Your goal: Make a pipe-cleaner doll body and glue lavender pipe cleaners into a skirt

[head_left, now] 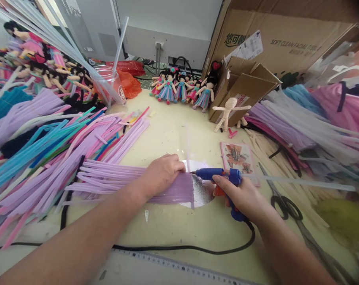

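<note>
A row of lilac pipe cleaners (179, 189) lies side by side, its right ends against a crosswise lilac pipe cleaner (187, 148) over a round silvery sheet (203, 192). My left hand (164, 174) is closed, its thumb and fingers pinched together on the pipe cleaners at the row's upper right. Held in my right hand (238, 194) is a blue glue gun (217, 174), its nozzle touching or almost touching the row's end beside my left fingertips. A long clear glue stick (298, 182) sticks out of the gun's back. The pinched ends are partly hidden by my fingers.
Loose coloured pipe cleaners (63, 150) heap on the left, with more bundles (316, 118) right. Small dolls (169, 89), a bare doll figure (228, 113) and an opened carton (244, 87) stand behind. Scissors (282, 202), a black cord (179, 248) and a ruler (173, 265) lie nearby.
</note>
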Demonstrator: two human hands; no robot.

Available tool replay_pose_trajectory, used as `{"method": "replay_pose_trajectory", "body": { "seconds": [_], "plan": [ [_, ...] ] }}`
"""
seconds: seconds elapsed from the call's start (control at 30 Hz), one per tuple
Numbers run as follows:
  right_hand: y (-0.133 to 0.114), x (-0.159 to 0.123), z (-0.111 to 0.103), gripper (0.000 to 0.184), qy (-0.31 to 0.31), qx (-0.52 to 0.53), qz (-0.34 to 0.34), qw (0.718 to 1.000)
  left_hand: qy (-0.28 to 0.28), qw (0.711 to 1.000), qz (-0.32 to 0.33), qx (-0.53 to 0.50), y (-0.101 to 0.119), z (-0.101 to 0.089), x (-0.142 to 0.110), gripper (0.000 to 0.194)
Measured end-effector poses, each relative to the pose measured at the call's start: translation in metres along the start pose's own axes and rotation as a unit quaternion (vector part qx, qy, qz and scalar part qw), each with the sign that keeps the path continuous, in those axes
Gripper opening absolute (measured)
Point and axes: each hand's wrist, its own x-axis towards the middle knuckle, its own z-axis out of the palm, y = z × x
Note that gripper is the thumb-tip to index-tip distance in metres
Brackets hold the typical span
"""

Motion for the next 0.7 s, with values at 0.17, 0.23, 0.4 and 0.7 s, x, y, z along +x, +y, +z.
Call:
{"method": "replay_pose_trajectory", "body": {
  "seconds": [0.17, 0.23, 0.4, 0.7],
  "plan": [
    [0.0067, 0.0017, 0.0002, 0.046, 0.006, 0.007, -0.011, 1.0, 0.0, 1.0, 0.004, 0.001, -0.0011, 0.0013, 0.0002, 0.027],
    [0.007, 0.0015, -0.0001, 0.047, 0.02, 0.009, -0.01, 1.0, 0.0, 1.0, 0.004, 0.004, -0.0015, 0.0014, 0.0002, 0.026],
    [0.0035, 0.0001, -0.0004, 0.045, 0.033, 0.012, -0.01, 0.999, 0.003, 1.0, 0.009, 0.01, -0.0027, 0.0019, 0.0002, 0.025],
    [0.0005, -0.0004, 0.0009, 0.04, 0.014, 0.004, -0.011, 1.0, 0.004, 1.0, 0.009, 0.017, -0.0025, 0.0021, -0.0005, 0.025]
  ]
}}
